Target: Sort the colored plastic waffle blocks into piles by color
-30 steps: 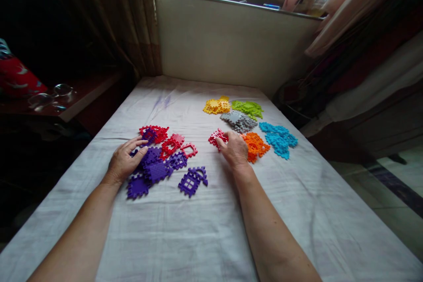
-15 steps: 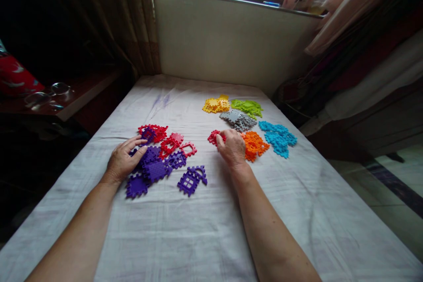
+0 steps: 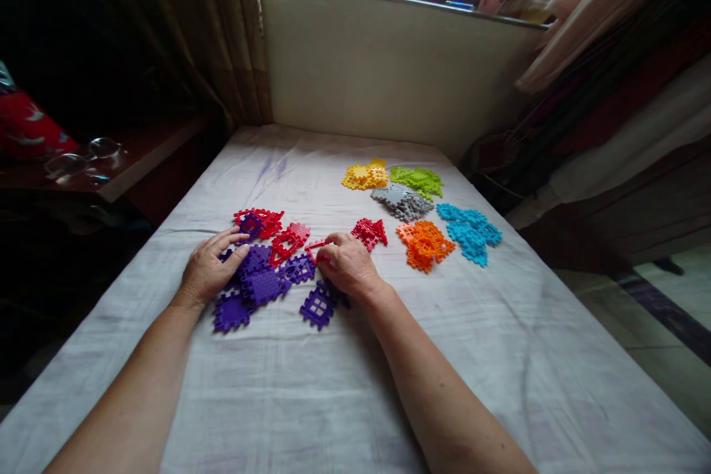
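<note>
Purple building plates with notched edges lie in a loose pile at the left of the bed-like surface. My left hand rests at the pile's left side, its fingers stretched and apart, touching purple plates. Right of the pile, my right hand has its fingertips closed on a red notched frame, mostly hidden by the fingers. Partly under that hand's wrist side lies a purple window plate. Red plates sit beyond the purple ones, and a small red heap stands just past my right hand.
Sorted heaps lie farther right: orange, blue, grey, yellow and green. A white sheet covers the surface. Glasses rest on a side table at the left; a wall and window close the far end.
My right hand has moved left from the small red heap to the red frame near the purple pile. My left hand has stayed in place.
</note>
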`<state>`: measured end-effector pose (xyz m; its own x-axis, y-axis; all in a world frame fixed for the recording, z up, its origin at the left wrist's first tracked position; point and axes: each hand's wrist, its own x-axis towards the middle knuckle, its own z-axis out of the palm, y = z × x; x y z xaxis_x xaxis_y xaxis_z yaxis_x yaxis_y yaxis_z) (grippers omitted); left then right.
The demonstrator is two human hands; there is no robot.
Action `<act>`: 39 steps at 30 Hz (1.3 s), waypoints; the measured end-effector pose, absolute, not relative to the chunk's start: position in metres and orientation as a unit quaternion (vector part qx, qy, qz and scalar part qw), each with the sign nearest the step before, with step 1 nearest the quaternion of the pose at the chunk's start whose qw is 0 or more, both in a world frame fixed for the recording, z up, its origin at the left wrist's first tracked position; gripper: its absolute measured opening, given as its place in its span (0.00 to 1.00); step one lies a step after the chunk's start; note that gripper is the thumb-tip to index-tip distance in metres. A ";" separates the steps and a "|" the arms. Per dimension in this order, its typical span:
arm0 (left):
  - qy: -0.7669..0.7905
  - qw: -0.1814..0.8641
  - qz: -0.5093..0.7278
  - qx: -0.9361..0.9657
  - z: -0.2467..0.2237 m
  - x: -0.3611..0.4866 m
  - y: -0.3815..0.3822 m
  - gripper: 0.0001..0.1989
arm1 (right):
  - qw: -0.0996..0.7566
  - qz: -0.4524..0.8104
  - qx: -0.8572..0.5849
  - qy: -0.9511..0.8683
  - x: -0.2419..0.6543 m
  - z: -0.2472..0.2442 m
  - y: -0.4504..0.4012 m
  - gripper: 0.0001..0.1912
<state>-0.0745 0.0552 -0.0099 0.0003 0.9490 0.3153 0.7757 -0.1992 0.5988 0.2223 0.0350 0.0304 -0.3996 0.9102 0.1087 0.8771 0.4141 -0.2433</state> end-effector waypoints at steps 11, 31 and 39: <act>0.620 0.131 0.336 0.697 -0.008 -0.073 0.054 0.21 | 0.161 0.040 -0.581 -0.797 0.238 0.036 0.041 0.07; 0.623 0.113 0.328 0.701 -0.004 -0.068 0.052 0.23 | 0.205 0.384 -0.439 -0.786 0.252 0.066 0.033 0.03; 0.618 0.107 0.327 0.707 -0.006 -0.069 0.053 0.23 | 0.138 0.473 -0.422 -0.760 0.261 0.066 0.036 0.08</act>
<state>-0.0690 0.0532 -0.0057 0.0226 0.9440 0.3293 0.8040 -0.2129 0.5553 0.2610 0.0360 0.0659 -0.6048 0.7735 -0.1895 0.5116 0.1950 -0.8368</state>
